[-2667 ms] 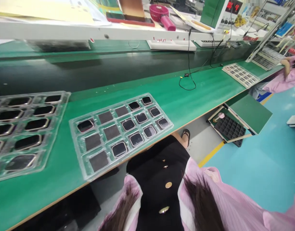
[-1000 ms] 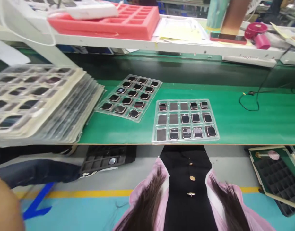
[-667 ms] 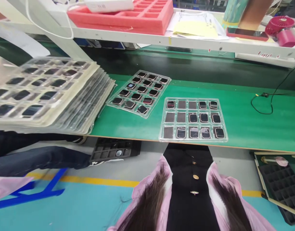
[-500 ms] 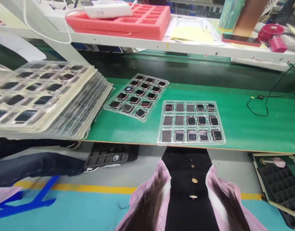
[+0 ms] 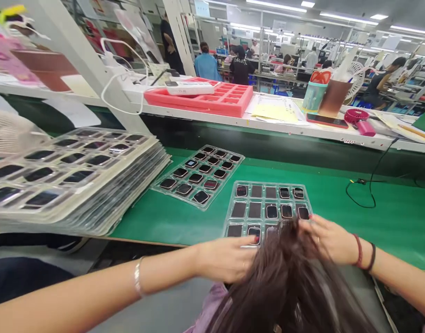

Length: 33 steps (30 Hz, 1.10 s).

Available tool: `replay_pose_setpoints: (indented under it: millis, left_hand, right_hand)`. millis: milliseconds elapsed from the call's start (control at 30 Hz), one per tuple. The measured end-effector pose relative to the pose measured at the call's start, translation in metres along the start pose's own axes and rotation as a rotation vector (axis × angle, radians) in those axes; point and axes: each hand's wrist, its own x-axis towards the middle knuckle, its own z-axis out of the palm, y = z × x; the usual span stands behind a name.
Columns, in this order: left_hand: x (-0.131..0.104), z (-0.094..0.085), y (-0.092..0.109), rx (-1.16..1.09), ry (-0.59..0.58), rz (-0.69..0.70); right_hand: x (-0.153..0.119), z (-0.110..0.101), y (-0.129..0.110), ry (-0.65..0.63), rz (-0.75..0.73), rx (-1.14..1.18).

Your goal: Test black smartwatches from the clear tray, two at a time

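Long dark hair (image 5: 288, 282) hangs in front of the camera over the table edge. My left hand (image 5: 224, 259), with a silver bracelet on its wrist, is at the hair's left side; its fingers run in behind the strands and are partly hidden. On the other side, my right hand (image 5: 326, 238) has its fingers curled into the hair. Just beyond both hands lies a clear plastic tray (image 5: 238, 210) with watch-like square dark screens in some pockets and bare dark pads in others. The hair and hands cover its near right part.
A second clear tray (image 5: 188, 200) of screens lies angled behind on the green table (image 5: 337, 199). A tall stack of filled trays (image 5: 139, 180) stands left. Above runs a white shelf (image 5: 267, 124) with a red foam tray (image 5: 229, 109), papers and a pink fan (image 5: 365, 128). A black cable (image 5: 372, 194) lies right.
Both hands have come into view and gathered the hair in front of the camera. The view has tilted up, showing the room and people beyond the shelf. The trays look unmoved.
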Motion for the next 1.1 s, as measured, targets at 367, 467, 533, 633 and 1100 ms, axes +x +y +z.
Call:
replay_pose_setpoints:
  millis: [367, 467, 533, 633, 1100]
  left_hand:
    - [0.148, 0.022, -0.116, 0.133, 0.200, -0.604]
    - [0.164, 0.037, -0.121, 0.083, 0.167, -0.632]
    - [0.165, 0.041, -0.121, 0.012, 0.210, -0.559]
    - [0.163, 0.038, -0.123, -0.311, 0.346, -0.486]
    - [0.112, 0.012, -0.133, -1.477, 0.420, -0.655]
  right_hand:
    - [0.056, -0.005, 0.131, -0.173, 0.638, -0.470]
    - [0.041, 0.005, 0.138, -0.119, 0.719, -0.412]
    - [0.035, 0.011, 0.142, -0.046, 0.713, -0.243]
    - [0.039, 0.016, 0.148, 0.171, 0.675, 0.132]
    - [0.075, 0.045, 0.127, 0.546, 0.684, 1.499]
